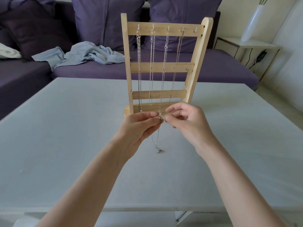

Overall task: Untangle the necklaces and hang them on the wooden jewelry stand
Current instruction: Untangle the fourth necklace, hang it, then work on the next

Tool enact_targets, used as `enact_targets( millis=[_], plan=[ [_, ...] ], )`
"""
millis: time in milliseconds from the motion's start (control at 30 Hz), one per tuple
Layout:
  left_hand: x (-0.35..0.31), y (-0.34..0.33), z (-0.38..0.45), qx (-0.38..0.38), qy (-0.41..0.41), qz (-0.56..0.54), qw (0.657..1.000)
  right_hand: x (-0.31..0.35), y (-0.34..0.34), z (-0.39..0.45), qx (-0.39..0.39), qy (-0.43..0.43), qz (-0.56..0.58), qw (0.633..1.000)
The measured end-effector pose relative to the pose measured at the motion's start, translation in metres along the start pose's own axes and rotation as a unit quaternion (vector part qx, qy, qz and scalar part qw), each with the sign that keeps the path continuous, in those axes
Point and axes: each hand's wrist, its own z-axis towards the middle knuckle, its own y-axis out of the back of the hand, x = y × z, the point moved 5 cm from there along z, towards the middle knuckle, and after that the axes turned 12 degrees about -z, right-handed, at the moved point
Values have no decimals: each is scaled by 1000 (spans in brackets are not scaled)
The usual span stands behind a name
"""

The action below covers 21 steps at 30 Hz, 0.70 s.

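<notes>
Both hands [161,119] pinch a necklace [157,141]; its chain dangles below them.

No legible text, label, brand, number or sign appears anywhere in the view.
</notes>
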Motion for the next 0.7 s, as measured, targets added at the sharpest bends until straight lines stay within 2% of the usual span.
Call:
enact_targets(
  millis=[433,600,700],
  plan=[
    [-5,-3,-3,-48,-97,156,982,0,-8,2,19,-3,10,1000],
    [-7,-4,-3,-41,-130,241,961,-1,-8,3,12,-13,13,1000],
    [-9,-8,-4,-30,-168,311,935,-2,-9,4,16,-16,12,1000]
  ],
)
